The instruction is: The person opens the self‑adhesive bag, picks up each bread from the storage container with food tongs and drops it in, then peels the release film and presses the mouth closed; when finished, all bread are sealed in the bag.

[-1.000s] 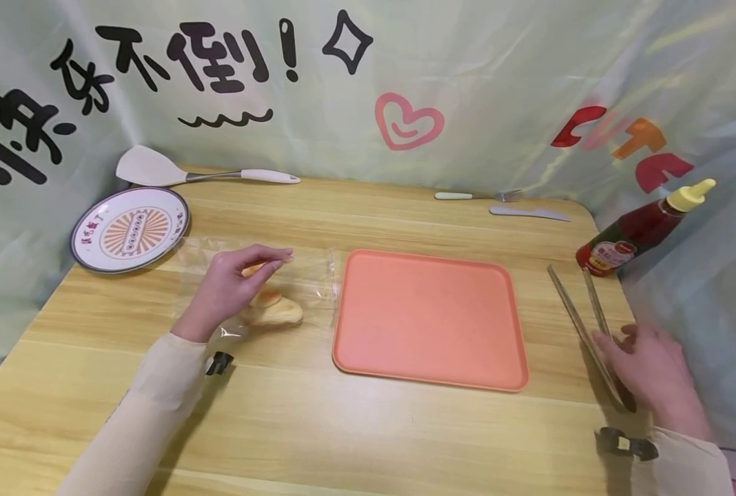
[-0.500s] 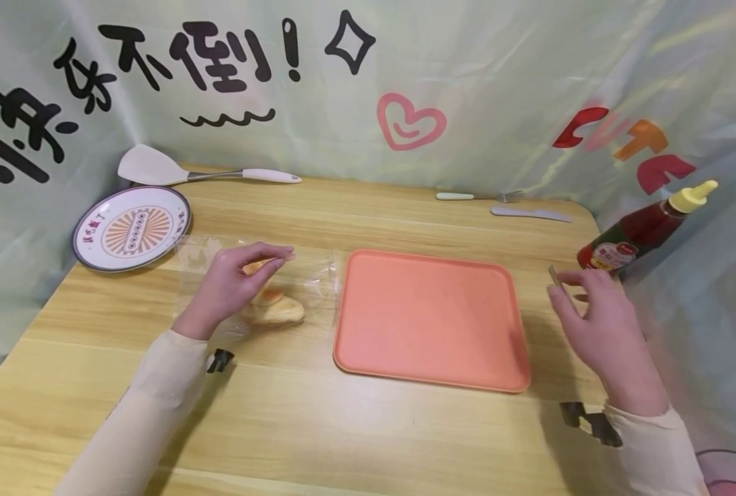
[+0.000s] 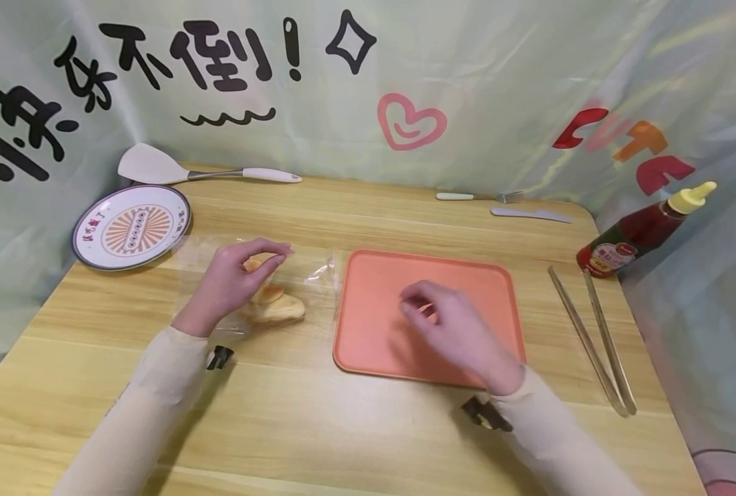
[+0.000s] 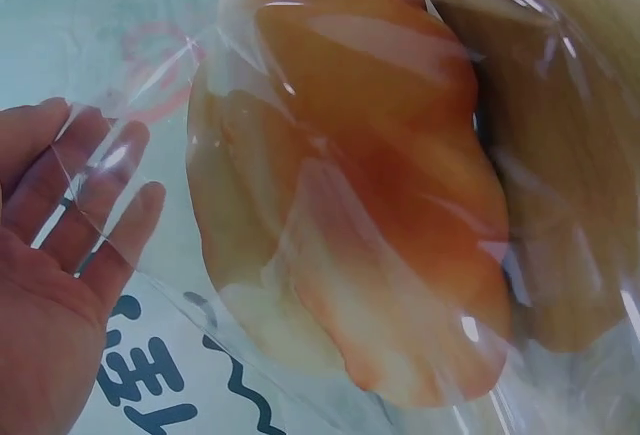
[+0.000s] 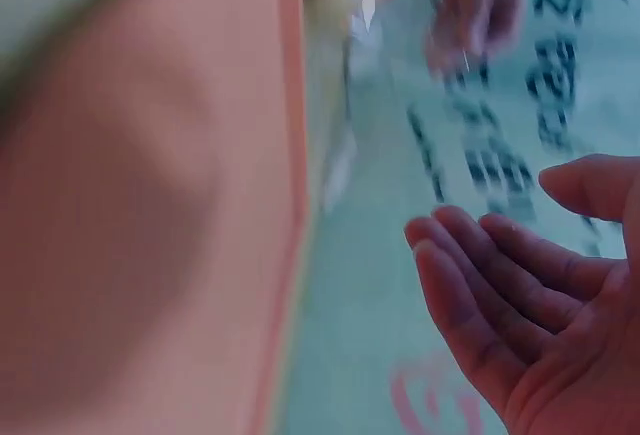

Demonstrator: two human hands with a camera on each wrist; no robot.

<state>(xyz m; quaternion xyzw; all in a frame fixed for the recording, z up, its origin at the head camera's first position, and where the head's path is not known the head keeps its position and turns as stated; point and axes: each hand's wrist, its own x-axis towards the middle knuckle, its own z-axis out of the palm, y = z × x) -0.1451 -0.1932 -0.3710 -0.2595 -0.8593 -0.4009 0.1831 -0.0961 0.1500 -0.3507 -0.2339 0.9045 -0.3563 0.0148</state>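
A clear plastic bag (image 3: 318, 275) lies on the left of the table with bread (image 3: 278, 308) inside. My left hand (image 3: 234, 275) is over it and pinches a lifted part of its film between thumb and fingers. In the left wrist view the film (image 4: 90, 170) stretches to the fingers, beside the golden, twisted bread (image 4: 390, 175). My right hand (image 3: 451, 327) hovers above the pink tray (image 3: 374, 351), fingers loosely bent and holding nothing. Metal tongs (image 3: 591, 344) lie on the table to the right of the tray, apart from the hand.
A ketchup-like red sauce bottle (image 3: 637, 234) with a yellow cap stands at the right edge. A fork (image 3: 467, 196) and a knife (image 3: 529, 214) lie at the back. On the back left are a white spatula (image 3: 219, 174) and a patterned plate (image 3: 132, 227). A printed curtain (image 3: 498, 83) surrounds the table.
My right hand has come away from the tongs, which now lie a little differently, and moved left over the tray. My left hand stays almost in place at the bag.
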